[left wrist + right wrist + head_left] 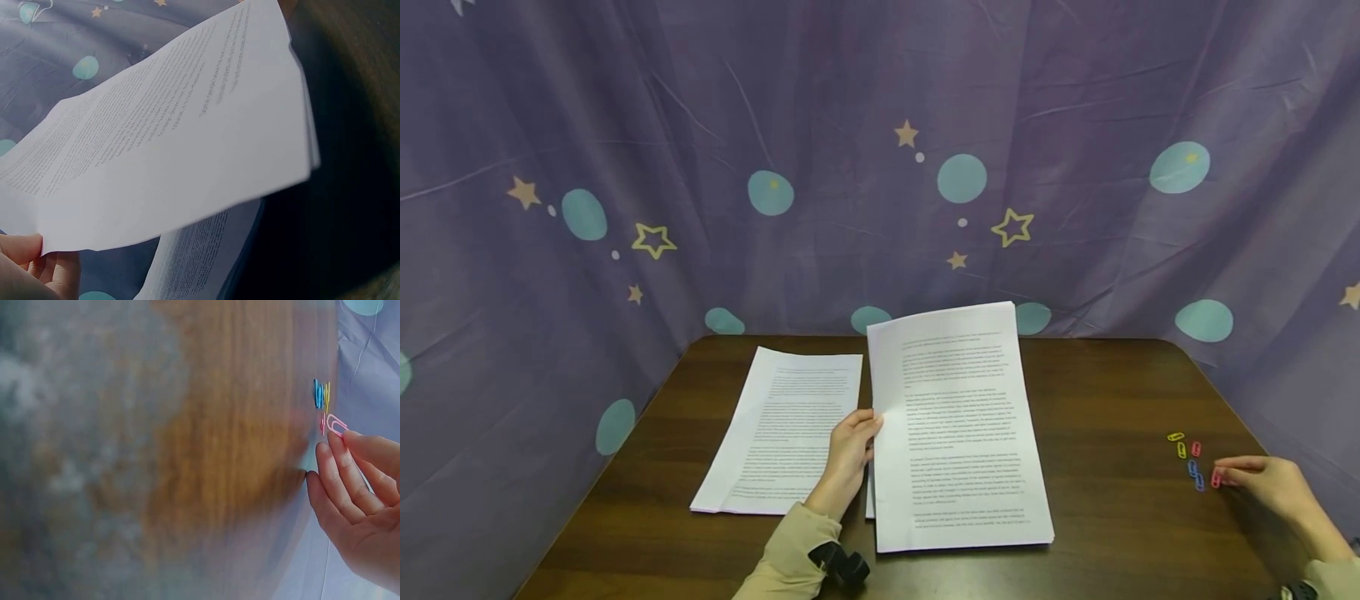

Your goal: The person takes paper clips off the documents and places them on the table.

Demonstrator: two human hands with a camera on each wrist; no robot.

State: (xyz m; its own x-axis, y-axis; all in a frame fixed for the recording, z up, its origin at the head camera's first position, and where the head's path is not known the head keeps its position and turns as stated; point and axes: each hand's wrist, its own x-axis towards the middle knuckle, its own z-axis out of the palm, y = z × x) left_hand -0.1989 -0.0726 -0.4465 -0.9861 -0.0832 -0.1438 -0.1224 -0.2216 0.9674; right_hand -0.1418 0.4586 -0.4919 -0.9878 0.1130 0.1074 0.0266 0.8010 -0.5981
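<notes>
White printed sheaf of paper (958,433) raised off dark wooden counter (1112,392), left hand (850,446) pinching its left edge. Second white printed stack (786,429) lies flat beside. Right hand (1262,483) pinches pink paper clip (336,423) near scattered coloured clips (1187,457).

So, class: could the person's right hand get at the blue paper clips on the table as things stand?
Probably yes. The right hand is already pinching a pink paper clip right beside the blue paper clips, with only bare table around them; nothing lies in the way.
</notes>
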